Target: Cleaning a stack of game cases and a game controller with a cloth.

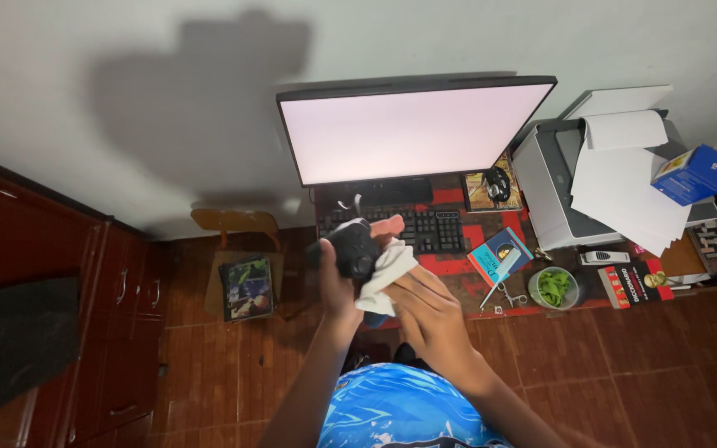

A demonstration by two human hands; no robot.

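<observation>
— Above the desk (574,311): what's held?
— Left hand (335,278) grips a black controller (350,247); right hand (429,311) clenches a white cloth (383,274) against it.
— Surroundings?
— Keyboard (433,230) and lit monitor (408,133) behind; scissors (508,294), green bowl (553,286), printer (558,182) rightward. Hands cover the keyboard's left end.

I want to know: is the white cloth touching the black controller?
Touching. The head view shows the white cloth pressed against the black controller, held by the left hand.

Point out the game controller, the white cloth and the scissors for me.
Black game controller (350,247), head view, on its dark body.
White cloth (383,274), head view, on the bunched middle.
Scissors (506,294), head view, near the pivot.
</observation>
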